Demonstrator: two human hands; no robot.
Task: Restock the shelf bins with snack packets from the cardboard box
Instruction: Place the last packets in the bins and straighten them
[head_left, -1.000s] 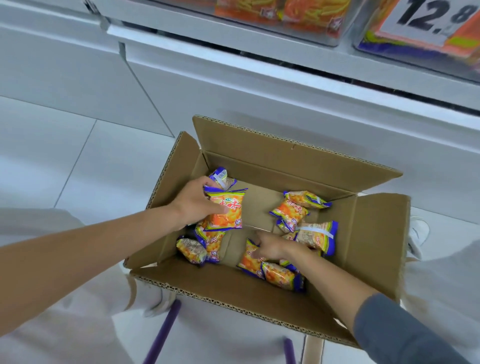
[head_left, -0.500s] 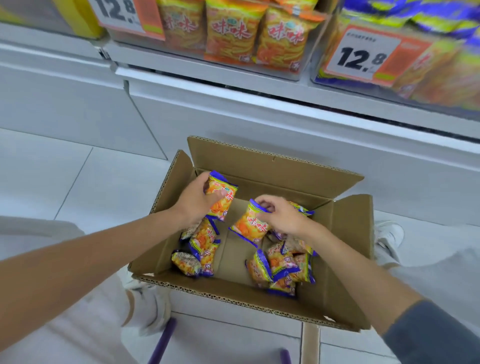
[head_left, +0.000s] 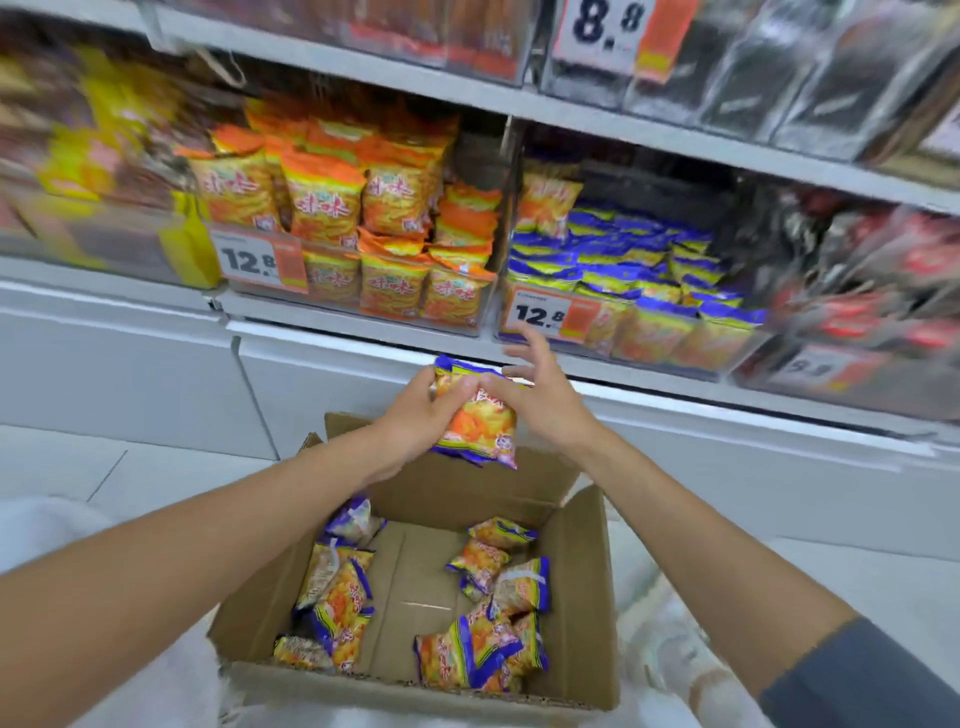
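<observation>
1. Hands and load: my left hand (head_left: 415, 421) grips a small bundle of snack packets (head_left: 478, 421), orange with blue ends. Its fingers curl round the bundle's left side, and the thumb lies on top.
2. My right hand (head_left: 545, 400) lies against the bundle's right side. Its thumb touches the top face, while its fingers (head_left: 522, 345) are straight and spread, closing on nothing.
3. I hold the bundle in the air above the far edge of the cardboard box (head_left: 587, 597).
4. Inside the box lie two groups, the left loose packets (head_left: 337, 592) and the right loose packets (head_left: 493, 629), with bare cardboard floor between them.
5. Beyond and above the box, the blue-packet shelf bin (head_left: 665, 358) holds matching packets and carries a price tag (head_left: 540, 314) reading 12.8. The orange-packet shelf bin (head_left: 337, 312) stands just beside it, on its left.
</observation>
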